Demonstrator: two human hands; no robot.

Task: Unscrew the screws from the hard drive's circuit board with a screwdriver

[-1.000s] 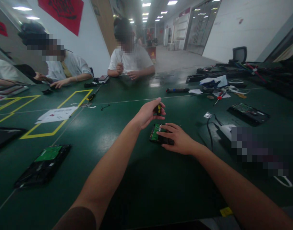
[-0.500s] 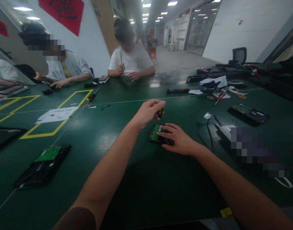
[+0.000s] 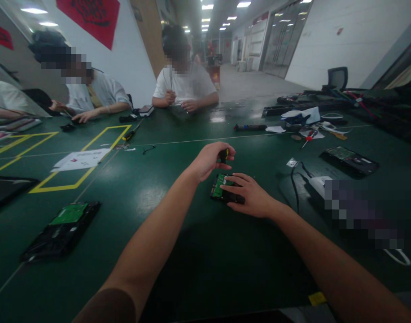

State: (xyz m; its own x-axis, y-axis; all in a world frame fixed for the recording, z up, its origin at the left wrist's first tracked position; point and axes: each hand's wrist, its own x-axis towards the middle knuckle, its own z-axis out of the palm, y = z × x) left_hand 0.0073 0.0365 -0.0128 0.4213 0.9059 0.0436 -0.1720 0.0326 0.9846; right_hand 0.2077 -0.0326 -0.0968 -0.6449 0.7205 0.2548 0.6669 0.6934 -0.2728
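Note:
My left hand [image 3: 215, 158] is closed round the black-and-yellow handle of a screwdriver [image 3: 223, 155], just above the far side of a hard drive [image 3: 218, 190]. The screwdriver's shaft and tip do not show clearly. The drive lies on the green table with its green circuit board facing up. My right hand [image 3: 247, 193] holds the drive from the right, its fingers spread across the top and its thumb along the near side. Those fingers hide much of the drive's right half.
Another board-topped drive unit [image 3: 62, 231] lies at left, and a similar one [image 3: 348, 161] at right. A cable [image 3: 295, 188] runs beside a blurred-out object. A red screwdriver [image 3: 309, 138] and papers [image 3: 80, 160] lie farther off. Two people [image 3: 185, 87] [image 3: 101, 96] work across the table.
My left hand has shifted slightly, its fingers rolling round the screwdriver handle and the lower fingers stretching out more. My right hand and the hard drive stay in place.

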